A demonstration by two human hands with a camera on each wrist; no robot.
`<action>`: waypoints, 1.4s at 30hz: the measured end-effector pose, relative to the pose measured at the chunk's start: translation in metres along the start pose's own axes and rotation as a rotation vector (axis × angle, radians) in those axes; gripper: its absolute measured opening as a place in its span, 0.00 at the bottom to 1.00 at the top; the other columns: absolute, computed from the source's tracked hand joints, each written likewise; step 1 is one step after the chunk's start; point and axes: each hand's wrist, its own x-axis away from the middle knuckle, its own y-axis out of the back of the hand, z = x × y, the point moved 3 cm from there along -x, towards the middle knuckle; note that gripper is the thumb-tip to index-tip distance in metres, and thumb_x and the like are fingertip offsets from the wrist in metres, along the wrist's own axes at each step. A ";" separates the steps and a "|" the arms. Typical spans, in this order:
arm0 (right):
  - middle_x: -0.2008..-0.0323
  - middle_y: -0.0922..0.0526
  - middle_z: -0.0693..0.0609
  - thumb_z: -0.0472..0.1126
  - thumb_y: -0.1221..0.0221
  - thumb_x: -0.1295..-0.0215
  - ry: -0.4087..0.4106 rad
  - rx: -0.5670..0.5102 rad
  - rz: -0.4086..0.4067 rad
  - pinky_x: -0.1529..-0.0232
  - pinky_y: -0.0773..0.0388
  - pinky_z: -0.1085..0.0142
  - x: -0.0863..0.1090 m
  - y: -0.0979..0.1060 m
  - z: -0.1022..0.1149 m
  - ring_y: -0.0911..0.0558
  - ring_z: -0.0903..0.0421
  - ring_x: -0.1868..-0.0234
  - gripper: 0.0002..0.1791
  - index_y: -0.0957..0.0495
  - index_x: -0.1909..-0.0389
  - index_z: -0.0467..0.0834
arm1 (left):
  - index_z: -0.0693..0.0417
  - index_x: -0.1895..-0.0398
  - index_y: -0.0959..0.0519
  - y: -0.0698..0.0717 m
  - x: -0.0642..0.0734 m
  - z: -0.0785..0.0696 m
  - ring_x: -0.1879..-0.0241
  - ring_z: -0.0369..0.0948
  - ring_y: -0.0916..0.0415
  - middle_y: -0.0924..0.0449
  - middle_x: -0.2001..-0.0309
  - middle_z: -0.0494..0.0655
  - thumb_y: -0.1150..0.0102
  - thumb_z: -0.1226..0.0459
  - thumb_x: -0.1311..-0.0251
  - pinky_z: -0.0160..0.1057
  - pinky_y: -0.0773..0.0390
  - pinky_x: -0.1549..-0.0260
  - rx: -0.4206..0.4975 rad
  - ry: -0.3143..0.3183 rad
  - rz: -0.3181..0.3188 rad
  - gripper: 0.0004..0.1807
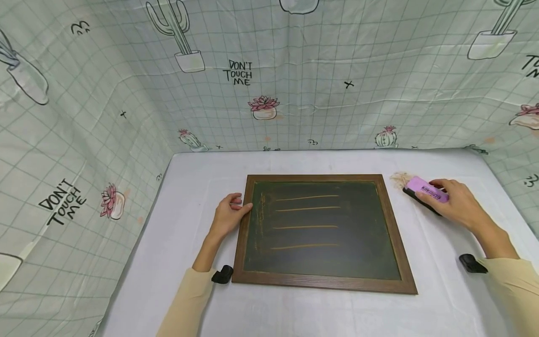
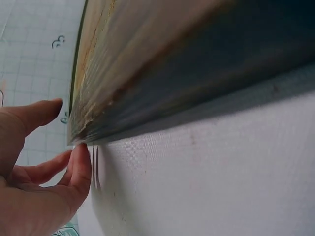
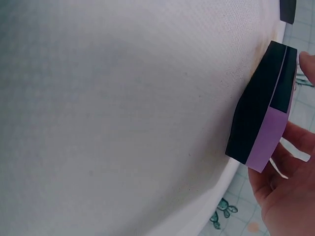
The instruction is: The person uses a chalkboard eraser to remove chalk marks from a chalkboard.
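A chalkboard (image 1: 362, 234) with a brown wooden frame lies flat on the white table, several yellow chalk lines across its dark surface. At its left edge, my left hand (image 1: 229, 215) touches the frame with the thumb, its other fingers loosely bent beside the edge. In the left wrist view, a fingertip (image 2: 81, 160) is right at the board's edge. To the right of the board, my right hand (image 1: 461, 203) holds a purple eraser (image 1: 427, 188) by its sides, thumb and fingers around it. The eraser's black felt (image 3: 256, 103) faces the tabletop.
A yellowish chalk-dust smudge (image 1: 400, 179) marks the white table (image 1: 320, 164) just beyond the eraser. A grid-patterned curtain with cactus drawings (image 1: 320, 107) hangs behind and at both sides. Black devices (image 1: 222, 274) sit by both wrists.
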 end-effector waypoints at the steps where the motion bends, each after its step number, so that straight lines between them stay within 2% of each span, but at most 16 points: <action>1: 0.48 0.26 0.21 0.49 0.35 0.32 -0.007 0.002 0.014 0.54 0.36 0.38 -0.001 0.000 0.001 0.28 0.28 0.50 0.34 0.29 0.41 0.24 | 0.70 0.33 0.28 0.000 0.000 0.000 0.47 0.57 0.23 0.23 0.44 0.65 0.32 0.61 0.33 0.54 0.24 0.46 -0.001 0.002 0.010 0.31; 6: 0.48 0.26 0.22 0.51 0.32 0.35 -0.027 0.024 0.061 0.58 0.35 0.43 -0.002 -0.001 0.003 0.27 0.32 0.53 0.39 0.31 0.39 0.24 | 0.68 0.32 0.29 0.000 -0.002 0.002 0.48 0.56 0.23 0.23 0.44 0.65 0.31 0.62 0.34 0.54 0.23 0.48 -0.012 0.010 0.051 0.32; 13: 0.53 0.21 0.26 0.45 0.26 0.43 0.059 0.058 0.013 0.62 0.36 0.55 0.000 0.002 0.005 0.25 0.39 0.59 0.37 0.28 0.43 0.24 | 0.68 0.32 0.28 0.001 -0.004 0.003 0.51 0.55 0.23 0.22 0.45 0.65 0.29 0.63 0.36 0.52 0.23 0.51 -0.035 -0.010 0.070 0.32; 16: 0.53 0.21 0.26 0.44 0.25 0.44 0.086 0.074 -0.001 0.62 0.35 0.56 0.002 0.004 0.005 0.25 0.39 0.59 0.36 0.27 0.43 0.24 | 0.68 0.32 0.28 0.000 -0.004 0.003 0.52 0.54 0.23 0.22 0.46 0.64 0.29 0.63 0.37 0.50 0.23 0.52 -0.039 -0.009 0.069 0.32; 24: 0.52 0.20 0.25 0.43 0.24 0.46 0.123 0.103 -0.026 0.60 0.32 0.49 0.001 0.007 0.009 0.22 0.37 0.58 0.35 0.24 0.44 0.26 | 0.68 0.33 0.27 0.000 -0.005 0.003 0.53 0.53 0.23 0.22 0.47 0.63 0.29 0.64 0.37 0.48 0.23 0.54 -0.042 0.001 0.060 0.32; 29: 0.54 0.19 0.27 0.41 0.23 0.48 0.155 0.098 -0.041 0.60 0.34 0.58 -0.001 0.009 0.015 0.22 0.38 0.58 0.34 0.23 0.45 0.26 | 0.69 0.33 0.28 0.000 -0.005 0.004 0.52 0.53 0.23 0.23 0.46 0.63 0.29 0.64 0.37 0.49 0.24 0.52 -0.042 0.014 0.070 0.32; 42: 0.54 0.17 0.29 0.39 0.22 0.51 0.208 0.096 -0.031 0.59 0.35 0.61 -0.010 0.012 0.035 0.21 0.41 0.58 0.34 0.22 0.45 0.27 | 0.70 0.32 0.29 0.000 -0.006 0.002 0.54 0.51 0.24 0.23 0.45 0.63 0.29 0.66 0.37 0.45 0.25 0.53 -0.027 0.026 0.084 0.32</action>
